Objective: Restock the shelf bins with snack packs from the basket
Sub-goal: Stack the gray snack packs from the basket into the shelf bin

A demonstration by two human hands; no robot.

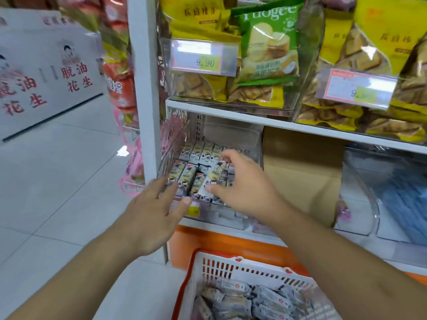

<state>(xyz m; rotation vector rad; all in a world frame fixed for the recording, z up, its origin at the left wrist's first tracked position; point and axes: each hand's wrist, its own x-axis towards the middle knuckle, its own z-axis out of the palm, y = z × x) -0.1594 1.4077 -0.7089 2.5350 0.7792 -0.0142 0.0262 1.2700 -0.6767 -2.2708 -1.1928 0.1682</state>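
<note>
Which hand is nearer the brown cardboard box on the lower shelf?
Right. The right hand reaches into the clear plastic bin of small snack packs, just left of the brown cardboard box. The left hand is farther left, at the bin's front-left corner.

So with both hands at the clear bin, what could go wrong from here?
1. The right hand pinches one snack pack above tightly lined rows; pushing it in could knock the neighbours askew.
2. The left hand presses the clear bin front; it may slide.
</note>
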